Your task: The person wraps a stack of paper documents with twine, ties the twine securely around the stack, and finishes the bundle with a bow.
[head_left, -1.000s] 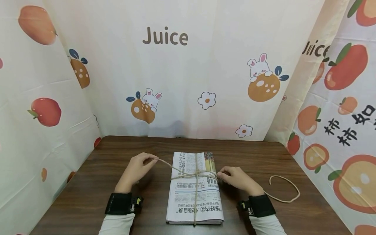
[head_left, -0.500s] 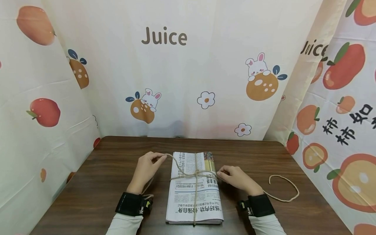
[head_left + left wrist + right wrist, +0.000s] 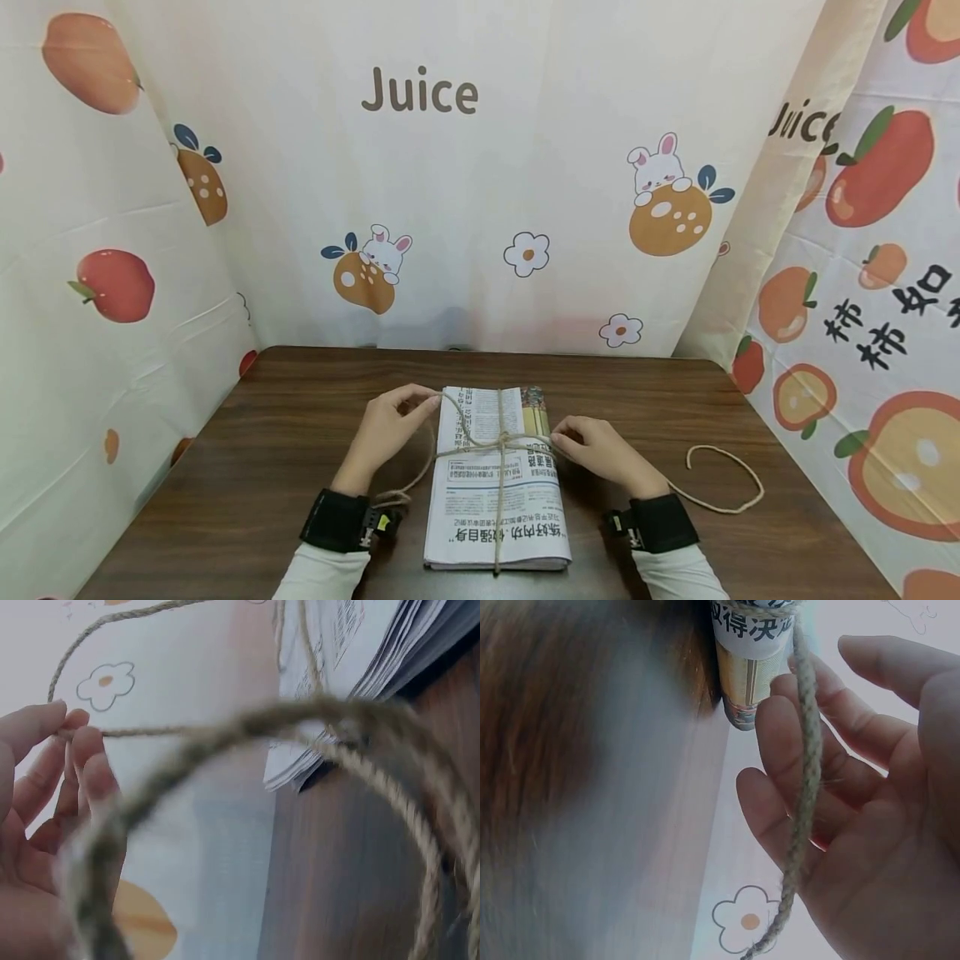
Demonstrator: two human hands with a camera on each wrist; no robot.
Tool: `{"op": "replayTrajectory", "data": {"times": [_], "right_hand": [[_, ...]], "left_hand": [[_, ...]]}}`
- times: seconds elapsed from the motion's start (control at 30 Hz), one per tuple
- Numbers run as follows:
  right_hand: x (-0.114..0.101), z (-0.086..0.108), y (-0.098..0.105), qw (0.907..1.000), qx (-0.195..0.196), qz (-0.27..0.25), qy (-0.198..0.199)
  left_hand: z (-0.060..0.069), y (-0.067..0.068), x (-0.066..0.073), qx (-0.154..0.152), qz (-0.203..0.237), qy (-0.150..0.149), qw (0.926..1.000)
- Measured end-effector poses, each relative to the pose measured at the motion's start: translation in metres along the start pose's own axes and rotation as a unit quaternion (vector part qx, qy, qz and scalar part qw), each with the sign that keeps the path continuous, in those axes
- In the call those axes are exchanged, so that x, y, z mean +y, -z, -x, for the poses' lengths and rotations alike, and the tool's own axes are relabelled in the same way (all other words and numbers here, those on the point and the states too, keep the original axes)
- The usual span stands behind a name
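Observation:
A stack of folded newspapers (image 3: pixel 468 500) lies on the table, bound by a thin tan rope (image 3: pixel 498 517) that crosses on top at a knot (image 3: pixel 504 440). My left hand (image 3: pixel 392 427) is at the stack's upper left edge; thumb and fingertips pinch one rope end, as the left hand (image 3: pixel 56 780) shows up close in its wrist view. My right hand (image 3: pixel 600 450) is beside the stack's right edge, by the crossing rope. In the right wrist view, the rope (image 3: pixel 808 742) runs across the loosely bent fingers (image 3: pixel 776 735), with the thumb apart from it.
A loose rope tail (image 3: pixel 738 508) curls on the dark wooden table (image 3: pixel 615 383) beyond my right wrist. Another slack length (image 3: pixel 420 475) hangs beside my left wrist. Printed curtains (image 3: pixel 465 183) stand behind and at both sides of the table.
My left hand has moved right to the stack's edge with the pinched rope, which has gone from taut to a slack curve. My right hand has shifted only slightly.

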State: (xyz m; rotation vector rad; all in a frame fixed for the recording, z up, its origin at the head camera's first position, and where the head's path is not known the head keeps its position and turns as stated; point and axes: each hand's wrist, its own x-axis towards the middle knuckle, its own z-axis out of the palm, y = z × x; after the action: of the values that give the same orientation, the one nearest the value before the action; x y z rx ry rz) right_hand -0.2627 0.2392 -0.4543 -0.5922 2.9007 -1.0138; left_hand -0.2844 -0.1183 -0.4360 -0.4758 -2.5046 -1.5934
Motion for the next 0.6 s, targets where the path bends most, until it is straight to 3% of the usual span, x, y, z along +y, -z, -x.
{"op": "replayTrajectory", "data": {"times": [0.33,0.6], "right_hand": [[-0.005,-0.005,-0.007,0.9994,0.021,0.013,0.025],[-0.012,-0.006,-0.008,0.9989,0.019,-0.001,0.042]], "left_hand": [[-0.002,-0.021,0.002,-0.052,0.070,0.040,0.9954],[-0.004,-0.029,0.004,-0.068,0.108,0.054,0.9903]]}}
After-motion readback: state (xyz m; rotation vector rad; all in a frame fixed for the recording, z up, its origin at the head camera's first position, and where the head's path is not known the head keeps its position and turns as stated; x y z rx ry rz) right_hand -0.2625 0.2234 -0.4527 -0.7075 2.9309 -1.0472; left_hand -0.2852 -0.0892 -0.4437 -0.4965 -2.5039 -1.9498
